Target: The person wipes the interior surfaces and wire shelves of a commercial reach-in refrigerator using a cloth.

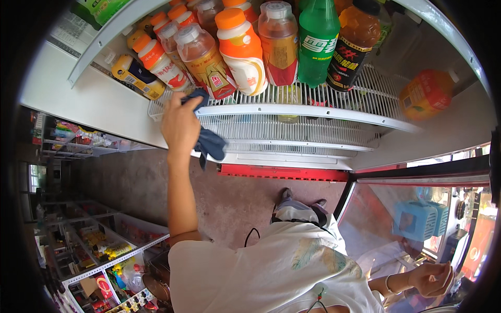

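Note:
My left hand (180,123) grips a dark blue cloth (211,144) at the front left of a white wire shelf (274,110) in a refrigerated display case. Part of the cloth rests by the shelf's front rail, and the rest hangs below it. Right behind stand a gold-and-red labelled bottle (205,64) and an orange-capped white bottle (242,54). A yellow-and-navy bottle (137,76) leans near the left wall. My right hand (430,279), with a bracelet at the wrist, is held out at the lower right, fingers loosely curled, with nothing visible in it.
A green soda bottle (319,47) and a dark-labelled bottle (352,47) stand farther right on the shelf. An orange drink bottle (426,94) appears near the right wall. The glass door (375,211) stands open at right. Stocked store shelves (113,262) are at left.

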`<state>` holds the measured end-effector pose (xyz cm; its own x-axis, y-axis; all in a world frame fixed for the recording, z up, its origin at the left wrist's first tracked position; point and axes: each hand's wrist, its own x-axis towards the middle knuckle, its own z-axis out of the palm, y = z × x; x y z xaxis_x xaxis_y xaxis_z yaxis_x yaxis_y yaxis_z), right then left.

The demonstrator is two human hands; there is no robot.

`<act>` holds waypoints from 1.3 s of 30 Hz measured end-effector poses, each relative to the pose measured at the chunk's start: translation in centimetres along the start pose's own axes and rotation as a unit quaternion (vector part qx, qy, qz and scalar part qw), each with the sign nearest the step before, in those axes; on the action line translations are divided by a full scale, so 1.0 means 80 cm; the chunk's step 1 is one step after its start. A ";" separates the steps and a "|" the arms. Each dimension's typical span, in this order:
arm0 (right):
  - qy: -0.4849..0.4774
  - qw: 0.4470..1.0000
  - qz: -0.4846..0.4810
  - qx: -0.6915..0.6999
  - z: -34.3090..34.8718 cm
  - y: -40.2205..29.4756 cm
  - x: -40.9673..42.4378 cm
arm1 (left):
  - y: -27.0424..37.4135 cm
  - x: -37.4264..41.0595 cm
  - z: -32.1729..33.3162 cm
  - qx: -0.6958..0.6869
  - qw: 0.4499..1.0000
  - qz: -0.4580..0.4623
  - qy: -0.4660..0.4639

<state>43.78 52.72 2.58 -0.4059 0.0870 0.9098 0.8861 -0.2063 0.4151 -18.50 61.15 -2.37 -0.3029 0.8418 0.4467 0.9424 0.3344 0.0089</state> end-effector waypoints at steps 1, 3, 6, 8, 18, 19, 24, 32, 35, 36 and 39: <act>-0.004 1.000 0.005 -0.008 0.000 0.000 0.001 | -0.023 0.005 0.011 0.011 1.000 -0.017 0.013; -0.012 1.000 0.017 -0.010 -0.001 -0.004 0.000 | -0.067 -0.002 0.025 -0.007 0.994 -0.047 0.096; -0.011 1.000 0.003 0.000 0.003 -0.010 0.005 | -0.080 -0.043 0.056 -0.407 0.816 -0.305 0.276; -0.018 1.000 0.012 -0.010 0.005 -0.016 0.010 | -0.082 -0.076 0.084 -0.718 0.487 -0.445 0.222; -0.023 0.999 0.037 0.031 0.012 -0.020 0.018 | 0.018 -0.049 0.172 -0.983 0.066 -0.173 -0.022; -0.031 0.997 0.052 0.039 0.009 -0.024 0.018 | 0.020 -0.036 0.187 -0.979 0.043 -0.199 0.001; -0.038 0.992 0.083 0.082 0.009 -0.026 0.014 | 0.032 -0.001 0.176 -0.970 0.072 -0.234 0.001; -0.033 0.861 0.364 0.354 0.046 -0.069 -0.032 | 0.067 -0.073 0.161 -0.936 0.156 -0.309 -0.069; -0.309 0.665 0.487 0.474 0.060 -0.171 -0.034 | 0.101 -0.130 0.159 -0.944 0.162 -0.194 -0.210; -0.385 0.583 0.457 0.551 0.069 -0.212 -0.014 | 0.142 -0.138 0.146 -0.847 0.313 -0.394 -0.172; -0.390 0.244 0.452 0.765 0.062 -0.319 -0.031 | 0.207 -0.155 0.100 -0.892 0.247 -0.163 -0.341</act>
<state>23.26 62.60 -10.23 -0.2530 0.9610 0.1117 -0.1754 0.0679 -0.9821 -0.25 59.66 -14.94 0.2159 0.9724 -0.0880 -0.7697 0.2249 0.5975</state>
